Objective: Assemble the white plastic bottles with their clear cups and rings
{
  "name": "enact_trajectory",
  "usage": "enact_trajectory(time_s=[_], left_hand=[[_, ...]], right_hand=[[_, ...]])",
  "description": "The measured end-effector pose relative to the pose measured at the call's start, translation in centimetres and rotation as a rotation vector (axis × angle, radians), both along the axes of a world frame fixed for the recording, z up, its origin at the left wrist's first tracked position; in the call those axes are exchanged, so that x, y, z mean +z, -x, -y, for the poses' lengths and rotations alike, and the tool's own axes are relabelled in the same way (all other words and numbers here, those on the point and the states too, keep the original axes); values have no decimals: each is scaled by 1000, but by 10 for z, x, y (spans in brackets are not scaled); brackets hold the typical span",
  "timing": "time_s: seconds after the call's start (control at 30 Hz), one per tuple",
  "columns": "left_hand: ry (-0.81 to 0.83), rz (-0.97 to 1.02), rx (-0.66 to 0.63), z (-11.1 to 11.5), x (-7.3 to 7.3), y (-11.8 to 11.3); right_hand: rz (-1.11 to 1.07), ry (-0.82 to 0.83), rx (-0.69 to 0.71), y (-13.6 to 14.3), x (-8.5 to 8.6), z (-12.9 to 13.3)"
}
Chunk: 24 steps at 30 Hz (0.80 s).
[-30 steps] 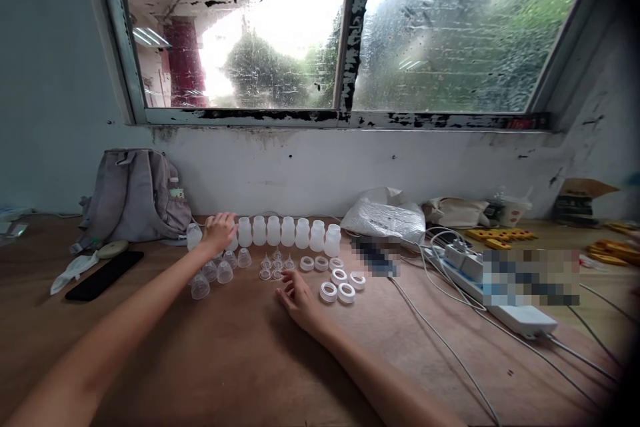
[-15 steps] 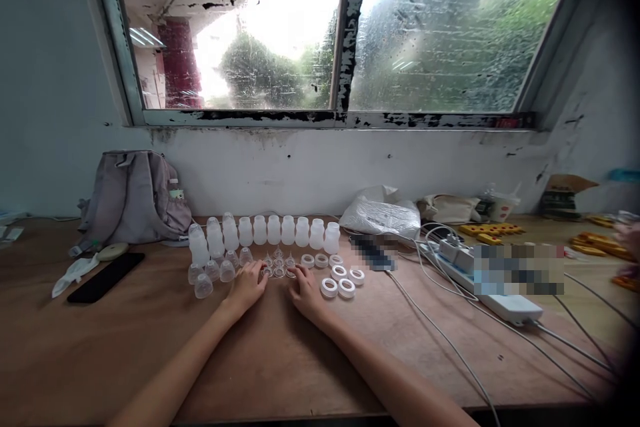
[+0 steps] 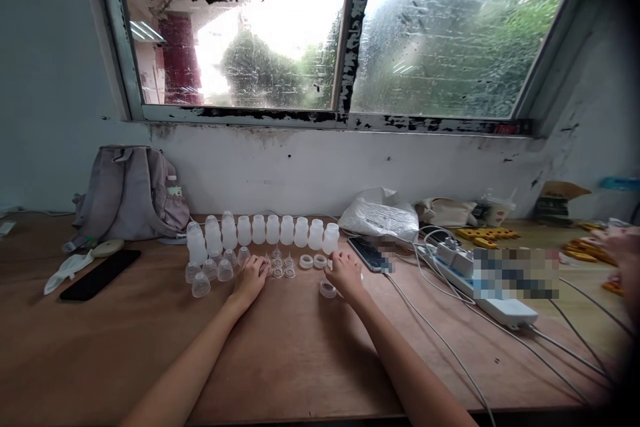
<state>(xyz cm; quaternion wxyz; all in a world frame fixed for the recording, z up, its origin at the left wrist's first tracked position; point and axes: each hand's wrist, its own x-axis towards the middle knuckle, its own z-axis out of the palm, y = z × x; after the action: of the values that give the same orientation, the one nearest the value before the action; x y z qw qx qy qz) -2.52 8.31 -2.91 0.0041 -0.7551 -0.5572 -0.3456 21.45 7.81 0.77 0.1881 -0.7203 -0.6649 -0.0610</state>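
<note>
A row of small translucent white bottles [image 3: 273,230] stands along the back of the wooden table [image 3: 280,353]. In front of it lie clear caps [image 3: 210,271], small clear teats [image 3: 281,267] and white rings [image 3: 313,261]. My left hand [image 3: 251,279] rests flat on the table beside the teats, fingers spread, holding nothing. Further right, my right hand [image 3: 345,275] lies over the group of white rings, fingers curled on them; one ring [image 3: 327,289] shows by its wrist. Whether it grips a ring is hidden.
A grey backpack [image 3: 131,193] leans on the wall at the left, with a black phone [image 3: 99,274] before it. A white bag [image 3: 384,217], a phone on a cable [image 3: 371,254] and a power strip [image 3: 493,300] lie to the right. Another person's hand [image 3: 620,243] shows at the far right.
My left hand drew back from the leftmost bottles to the teats. My right hand moved right from the teats onto the white rings.
</note>
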Motion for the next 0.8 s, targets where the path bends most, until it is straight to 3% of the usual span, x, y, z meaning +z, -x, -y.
enact_trajectory(time_s=[0.13,0.27,0.33,0.47,0.63,0.8], left_hand=[[-93,92,-133,7,5,2],[-95,54,-294,22,15,-5],[-77,32,-375,28,17,-10],[7,-14,-484,34,15,-16],[76,93,-452,31,12,-13],[-16,195,-292,25,12,-6]], right_hand=[[41,136,-88,-14,3,-4],[7,174,-47,-15,2,-7],[-63,90,26,-10,0,-7],[-257,-158,312,8,-4,-3],[-349,-284,600,34,-7,13],[-404,-208,846,50,-8,31]])
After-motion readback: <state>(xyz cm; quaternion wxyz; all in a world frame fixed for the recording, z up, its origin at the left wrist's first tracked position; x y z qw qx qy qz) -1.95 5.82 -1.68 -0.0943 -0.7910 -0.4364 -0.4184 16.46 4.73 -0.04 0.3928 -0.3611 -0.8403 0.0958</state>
